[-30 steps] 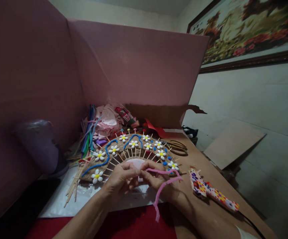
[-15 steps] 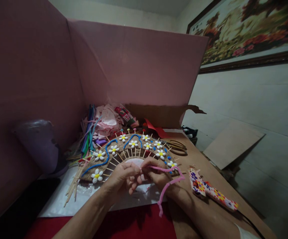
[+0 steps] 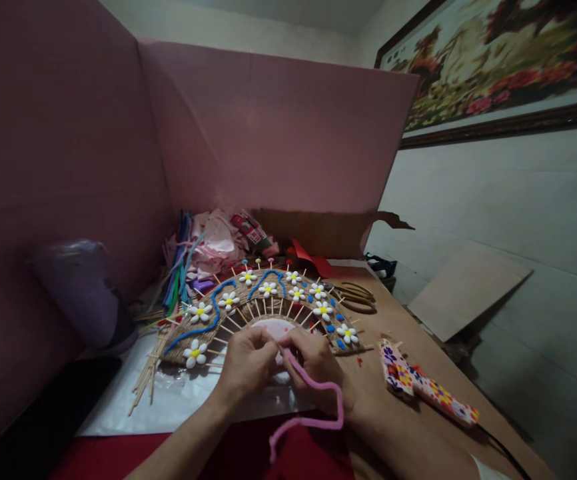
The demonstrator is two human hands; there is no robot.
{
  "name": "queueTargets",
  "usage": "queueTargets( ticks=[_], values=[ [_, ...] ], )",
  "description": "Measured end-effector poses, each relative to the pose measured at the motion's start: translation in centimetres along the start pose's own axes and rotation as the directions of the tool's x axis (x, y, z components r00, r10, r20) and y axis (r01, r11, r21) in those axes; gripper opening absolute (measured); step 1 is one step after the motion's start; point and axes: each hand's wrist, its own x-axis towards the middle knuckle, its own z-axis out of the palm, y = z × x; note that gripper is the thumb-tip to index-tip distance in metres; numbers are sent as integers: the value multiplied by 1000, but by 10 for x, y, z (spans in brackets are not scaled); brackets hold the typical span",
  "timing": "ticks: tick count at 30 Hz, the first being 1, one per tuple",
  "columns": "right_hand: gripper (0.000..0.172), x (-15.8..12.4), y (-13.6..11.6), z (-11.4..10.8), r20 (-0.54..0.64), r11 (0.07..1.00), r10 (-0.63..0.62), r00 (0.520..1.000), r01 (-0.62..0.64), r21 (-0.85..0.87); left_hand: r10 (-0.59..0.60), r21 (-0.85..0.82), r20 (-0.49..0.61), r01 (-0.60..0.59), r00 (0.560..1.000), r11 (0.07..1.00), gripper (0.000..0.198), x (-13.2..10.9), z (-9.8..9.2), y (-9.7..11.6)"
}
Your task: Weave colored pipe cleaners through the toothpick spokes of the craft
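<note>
A pink pipe cleaner (image 3: 339, 403) hangs in bends from between my fingertips, its loose end drooping over the red cloth. My left hand (image 3: 249, 363) and my right hand (image 3: 313, 367) meet in front of me, both pinching at the pipe cleaner's upper end; the exact pinch is partly hidden by the fingers. Just behind them lies a fan-shaped craft piece (image 3: 241, 290) of twine-wrapped band and thin sticks, decorated with white-petalled flowers and wavy blue strips. Its pale round centre (image 3: 273, 327) is partly covered by my hands.
A flower-patterned glue gun (image 3: 426, 383) with a black cord lies at right. Scissors (image 3: 356, 293) rest behind the craft piece. Loose sticks (image 3: 148, 367), coloured pipe cleaners (image 3: 181, 267) and pink fabric scraps (image 3: 213, 240) sit at left and back. A pink panel (image 3: 278, 133) stands behind.
My right hand has turned, and the pipe cleaner's loose length has swung from the right, lower and leftward across the front of my right wrist. Both hands stay together.
</note>
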Motion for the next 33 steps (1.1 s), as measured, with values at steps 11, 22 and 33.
queueTargets(
  ticks=[11, 22, 33],
  values=[
    [18, 3, -6, -4, -44, 994, 61, 997, -57, 88, 239, 146, -22, -234, 971, 961, 20, -6, -1, 0],
    [11, 16, -6, -15, -31, 867, 293, 956, -252, 429, -112, -405, 350, 258, 930, 877, 26, -2, -11, 14],
    [12, 4, -4, -9, -95, 946, 252, 963, -224, 233, -84, -347, 170, 139, 982, 928, 25, 0, -7, 9]
  ],
)
